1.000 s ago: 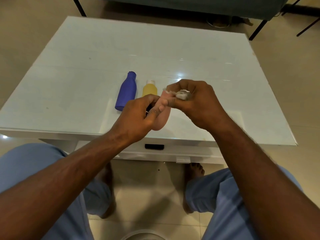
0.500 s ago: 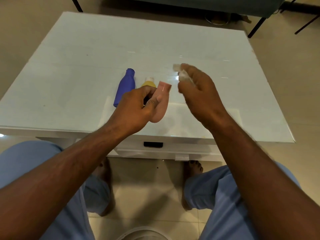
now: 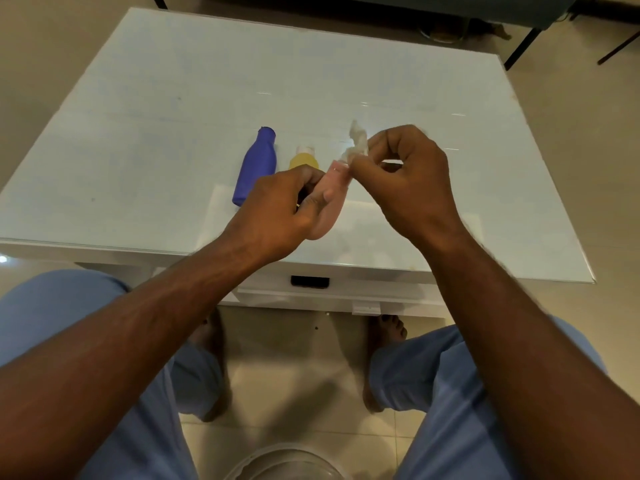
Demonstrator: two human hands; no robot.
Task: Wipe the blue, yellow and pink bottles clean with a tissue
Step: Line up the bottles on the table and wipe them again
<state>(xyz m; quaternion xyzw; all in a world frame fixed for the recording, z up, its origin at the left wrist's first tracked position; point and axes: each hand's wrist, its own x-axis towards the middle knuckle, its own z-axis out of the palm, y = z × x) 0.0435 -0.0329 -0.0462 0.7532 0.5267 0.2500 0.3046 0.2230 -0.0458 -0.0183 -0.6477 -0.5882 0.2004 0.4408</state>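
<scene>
Over the white glass-topped worktop (image 3: 173, 109) the left hand (image 3: 277, 213) grips the soft pink plastic bottle (image 3: 330, 202), fingers wrapped round its body, lifting it clear of the surface with its neck pointing away from the person. The right hand (image 3: 405, 178) pinches a crumpled white tissue (image 3: 356, 143) between thumb and forefinger, and the tissue presses right at the mouth of the pink bottle, its loose end sticking up above the knuckles. Behind the left hand, the deep blue plastic bottle (image 3: 254, 168) lies on its side on the worktop, neck toward the far edge. Just beside it on the right sits the small yellow bottle with a pale cap (image 3: 304, 159), and its lower half is hidden by the left hand and the pink bottle. The two resting bottles are close together, apparently not touching. Under the near edge of the worktop there is a white drawer with a dark handle slot (image 3: 309, 281). Below, knees in light blue trousers (image 3: 69, 306) and bare feet on the beige tiled floor (image 3: 294, 358). A whitish round rim (image 3: 287, 462) peeks in at the bottom edge.
</scene>
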